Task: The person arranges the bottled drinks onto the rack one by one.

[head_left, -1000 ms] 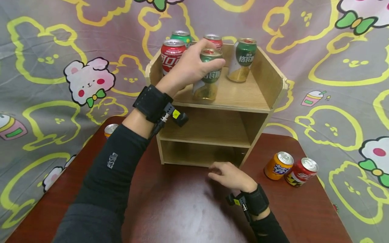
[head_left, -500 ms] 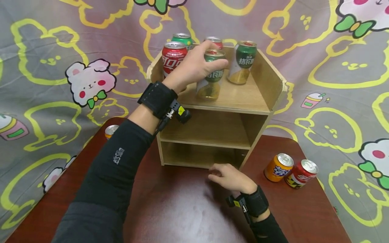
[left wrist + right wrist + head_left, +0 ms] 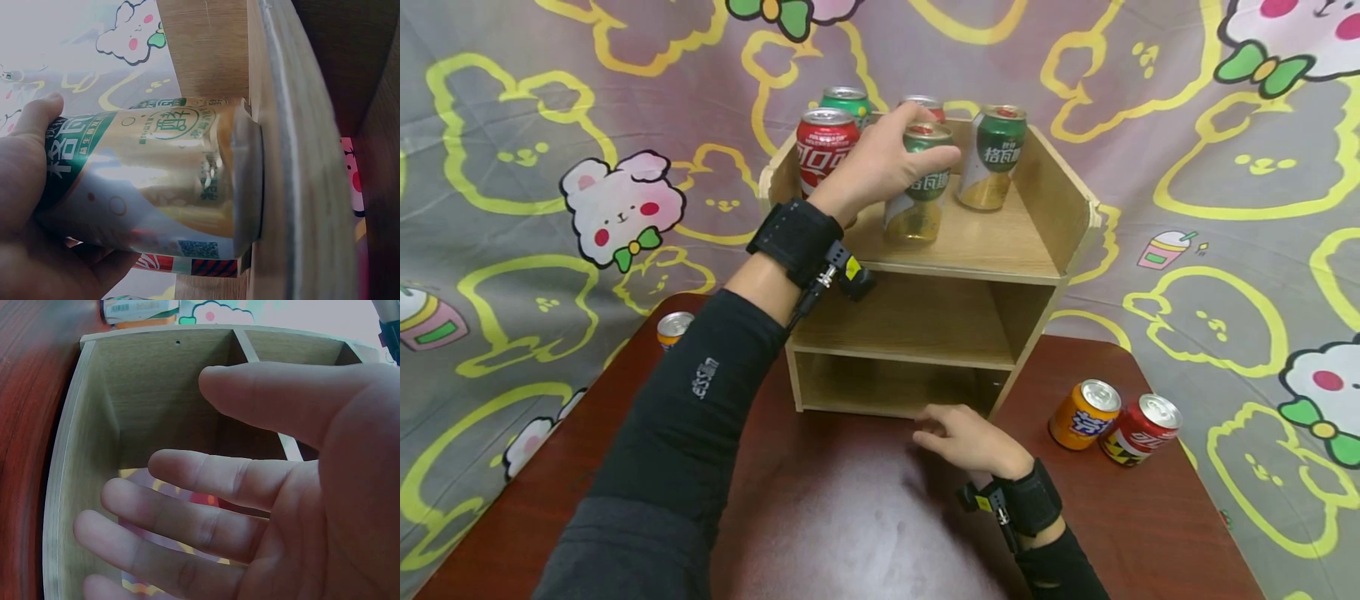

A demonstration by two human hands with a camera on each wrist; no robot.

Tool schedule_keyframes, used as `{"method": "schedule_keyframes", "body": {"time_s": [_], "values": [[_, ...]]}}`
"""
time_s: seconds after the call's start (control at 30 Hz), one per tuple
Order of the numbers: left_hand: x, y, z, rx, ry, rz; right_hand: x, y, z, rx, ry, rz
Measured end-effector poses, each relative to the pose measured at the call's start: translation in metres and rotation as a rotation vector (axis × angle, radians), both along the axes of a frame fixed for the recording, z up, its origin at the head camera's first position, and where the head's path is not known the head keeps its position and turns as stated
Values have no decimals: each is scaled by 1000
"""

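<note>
My left hand [image 3: 880,162] grips the upper part of a green, white and gold drink can [image 3: 914,212], fingers behind and thumb in front. The can stands upright near the front edge of the top shelf; in the left wrist view the can's base [image 3: 247,181] meets the shelf board. To its right is a matching can [image 3: 991,162]. A red cola can [image 3: 826,146], a green can [image 3: 847,98] and another red can [image 3: 925,105], partly hidden, are to its left and behind. Fingers loosely bent, my right hand [image 3: 973,437] holds nothing before the lowest compartment.
The wooden shelf unit [image 3: 910,354] has raised sides and lower compartments, and stands on a dark red table [image 3: 820,500]. An orange can [image 3: 1084,414] and a red can [image 3: 1141,429] stand at the right; another can [image 3: 674,327] is at the left, partly behind my sleeve. A patterned curtain [image 3: 617,67] hangs behind.
My left hand and the gripped can have shifted slightly right along the top shelf, mostly in the first half second. The right hand has stayed in place. The head view has tilted slightly.
</note>
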State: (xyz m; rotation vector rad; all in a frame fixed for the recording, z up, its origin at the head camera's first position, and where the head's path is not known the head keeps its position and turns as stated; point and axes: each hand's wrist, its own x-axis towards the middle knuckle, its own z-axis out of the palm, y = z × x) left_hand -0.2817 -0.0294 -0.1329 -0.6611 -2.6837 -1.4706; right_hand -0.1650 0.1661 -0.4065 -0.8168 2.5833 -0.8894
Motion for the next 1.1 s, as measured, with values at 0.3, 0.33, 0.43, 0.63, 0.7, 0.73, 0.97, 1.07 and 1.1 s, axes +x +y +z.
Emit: {"method": "schedule_keyframes", "body": {"time_s": [0.3, 0.33, 0.43, 0.63, 0.7, 0.73, 0.97, 1.07, 1.1], "values": [[-3, 3, -2, 12, 13, 14, 1, 1, 1, 6, 2, 1], [-3, 3, -2, 12, 20, 14, 1, 1, 1, 5, 3, 0], [-2, 3, -1, 10, 27, 22, 1, 2, 1, 8, 12, -4], [5, -4, -2, -50, 77, 49, 2, 1, 3, 15, 24, -5], [8, -9, -3, -75, 100, 67, 2, 0, 3, 14, 17, -6], [10, -11, -3, -75, 104, 73, 2, 0, 4, 15, 16, -6], [19, -20, -2, -98, 177, 69, 3, -2, 4, 10, 14, 5], [23, -20, -2, -126, 218, 49, 3, -2, 3, 5, 12, 9], [24, -20, -2, -134, 235, 45, 4, -2, 3, 3, 11, 11]]}}
